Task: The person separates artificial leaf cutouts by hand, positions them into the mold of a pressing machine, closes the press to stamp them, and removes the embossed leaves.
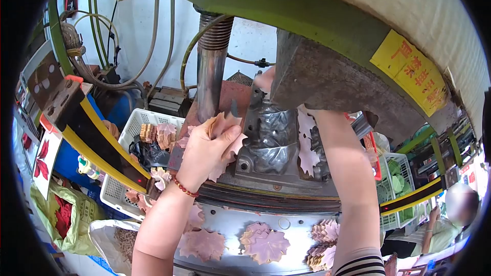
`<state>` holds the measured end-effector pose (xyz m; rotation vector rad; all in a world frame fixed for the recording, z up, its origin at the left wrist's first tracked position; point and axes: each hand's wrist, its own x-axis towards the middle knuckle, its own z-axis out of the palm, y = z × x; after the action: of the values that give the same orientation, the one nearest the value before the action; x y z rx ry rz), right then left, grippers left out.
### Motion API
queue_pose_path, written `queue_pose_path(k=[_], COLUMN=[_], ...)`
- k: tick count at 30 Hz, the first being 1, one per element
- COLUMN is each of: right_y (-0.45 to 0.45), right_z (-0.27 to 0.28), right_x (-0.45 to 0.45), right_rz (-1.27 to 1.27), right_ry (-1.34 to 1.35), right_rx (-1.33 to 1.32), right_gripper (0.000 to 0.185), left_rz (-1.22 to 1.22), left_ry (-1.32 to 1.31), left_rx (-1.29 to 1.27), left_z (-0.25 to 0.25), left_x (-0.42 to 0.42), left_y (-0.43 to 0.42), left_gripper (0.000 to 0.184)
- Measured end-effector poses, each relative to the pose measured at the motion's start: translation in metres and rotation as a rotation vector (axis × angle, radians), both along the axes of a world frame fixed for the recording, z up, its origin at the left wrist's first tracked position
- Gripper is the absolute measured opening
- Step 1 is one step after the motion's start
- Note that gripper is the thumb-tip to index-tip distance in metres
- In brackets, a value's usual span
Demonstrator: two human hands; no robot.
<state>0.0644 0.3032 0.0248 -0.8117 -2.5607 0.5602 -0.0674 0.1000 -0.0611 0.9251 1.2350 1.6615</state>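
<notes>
**Thin pink leaf cutouts (225, 124), probably light**

Left hand (206, 145) grasps them beside the metal mould (272, 138). They look soft; better hold the edge. Right fingers are hidden by the press block (327, 76); their state I cannot tell.

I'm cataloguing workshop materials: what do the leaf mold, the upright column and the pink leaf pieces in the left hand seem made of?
Leaf mold: likely metal, dark grey, glossy with bright highlights.
Upright column: probably polished steel, given its mirror-like streaks.
Pink leaf pieces: thin, matte-looking sheets, perhaps fabric or paper.
</notes>
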Motion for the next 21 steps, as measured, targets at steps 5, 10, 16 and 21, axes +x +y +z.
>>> queue_pose_path(k=[5, 10, 16, 21], right_y=[-0.049, 0.007, -0.01, -0.076], right_z=[-0.01, -0.035, -0.028, 0.014], right_x=[-0.002, 0.022, 0.036, 0.043], right_rz=[0.294, 0.082, -0.207, -0.252], right_ry=[0.05, 0.009, -0.079, -0.058], right_rx=[0.023, 0.497, 0.305, -0.106], right_gripper=[0.018, 0.025, 0.047, 0.055], left_rz=[0.056, 0.005, -0.038, 0.076], left_ry=[-0.032, -0.198, -0.094, 0.141], left_rx=[0.044, 0.095, 0.081, -0.071], left_z=[0.01, -0.007, -0.005, -0.003], left_x=[0.014, 0.002, 0.002, 0.007], left_y=[0.002, -0.004, -0.01, -0.01], left_gripper=[0.028, 0.026, 0.022, 0.022])
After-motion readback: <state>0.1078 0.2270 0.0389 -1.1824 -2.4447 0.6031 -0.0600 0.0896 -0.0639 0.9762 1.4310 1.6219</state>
